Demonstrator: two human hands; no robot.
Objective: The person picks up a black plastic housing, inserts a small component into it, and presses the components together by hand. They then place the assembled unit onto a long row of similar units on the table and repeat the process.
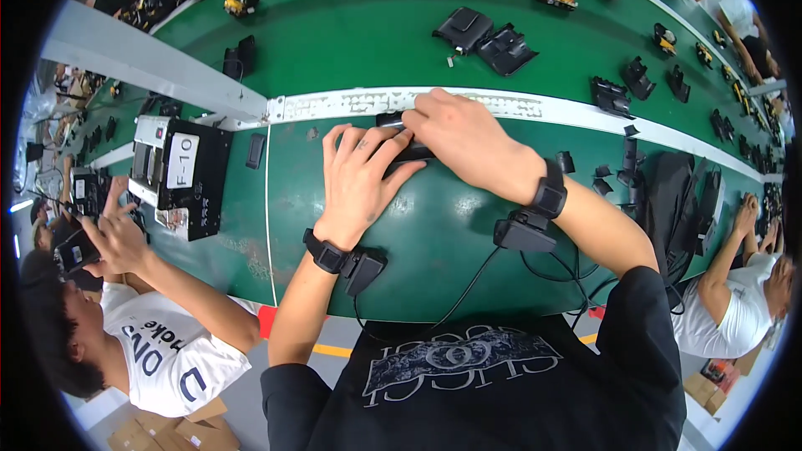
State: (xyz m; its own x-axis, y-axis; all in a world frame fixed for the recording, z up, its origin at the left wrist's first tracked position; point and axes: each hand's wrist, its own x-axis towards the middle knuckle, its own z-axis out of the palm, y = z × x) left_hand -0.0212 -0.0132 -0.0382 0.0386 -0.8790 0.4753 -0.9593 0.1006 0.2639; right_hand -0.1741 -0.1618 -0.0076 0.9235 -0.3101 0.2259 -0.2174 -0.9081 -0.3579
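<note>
Both your hands press on a small black part at the white strip across the green surface.

Your left hand (361, 177) lies flat on the surface (434, 234), fingers (393, 144) spread and resting on the near side of the black part (408, 150). Your right hand (464, 138) curls over it from the far side, fingertips reaching the white strip (535, 107); the part is mostly hidden beneath them. Each wrist carries a black band with a small wired box. Toward the surface's left edge stands a black machine (180, 174), where another person's hand (117, 238) works. More black housings (484, 40) lie on the far half of the surface.
</note>
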